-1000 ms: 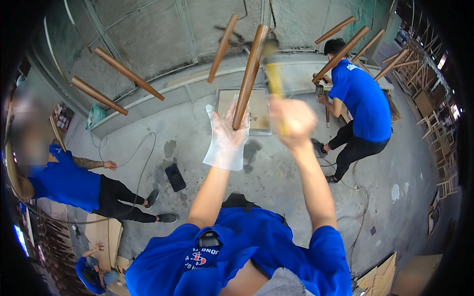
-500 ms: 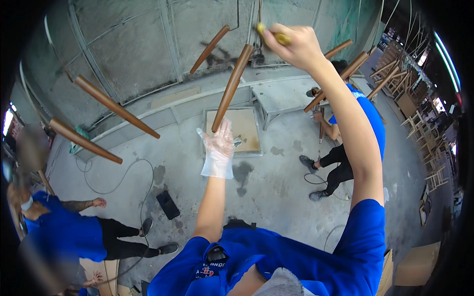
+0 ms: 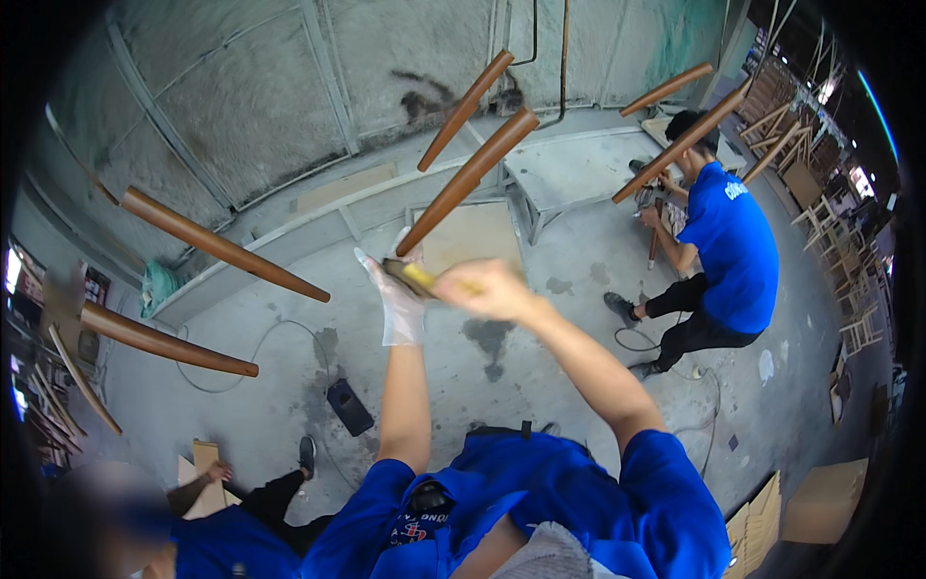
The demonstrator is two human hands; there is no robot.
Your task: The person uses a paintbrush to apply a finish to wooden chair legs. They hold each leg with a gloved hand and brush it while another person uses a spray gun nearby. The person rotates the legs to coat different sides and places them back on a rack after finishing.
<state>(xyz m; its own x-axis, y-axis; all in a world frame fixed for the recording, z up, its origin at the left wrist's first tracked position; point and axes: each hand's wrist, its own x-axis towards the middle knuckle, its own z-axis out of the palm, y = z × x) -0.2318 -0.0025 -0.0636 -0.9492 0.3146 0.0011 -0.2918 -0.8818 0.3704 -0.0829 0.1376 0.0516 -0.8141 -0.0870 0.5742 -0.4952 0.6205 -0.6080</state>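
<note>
The left hand (image 3: 395, 295), in a clear, loose plastic glove, is under the lower end of a long, tapered, reddish-brown wooden leg (image 3: 470, 183). Its thumb is spread wide to the left and its fingers are released, not wrapped around the wood; parts of them are hidden behind the leg and the tool. The leg slants up and to the right from the glove, its thicker top beside a thin, dark, bent metal rod (image 3: 563, 68).

The right hand (image 3: 490, 289), bare and slightly blurred, has its fingers clenched around a yellow-handled brush with a dark head (image 3: 417, 274). The head lies across the gloved palm, just below the leg's lower tip; whether it touches the wood cannot be told.

Beyond this leg, a shorter-looking brown wooden leg (image 3: 467, 109) slants the same way. At the left, 2 tilted brown wooden legs (image 3: 228, 245) are spaced apart, 1 above the other.

Below the hands, a flat, black, rectangular object (image 3: 349, 407) lies on the grey, stained concrete floor (image 3: 540, 386). A square tan board (image 3: 475, 234) lies behind the leg, and a low, pale grey table (image 3: 584, 176) is to its right.

At the right, a co-worker in a blue shirt (image 3: 730, 232) bends beside another slanted brown leg (image 3: 681, 145). At the lower left, a second co-worker in blue (image 3: 231, 542) is partly in view.
</note>
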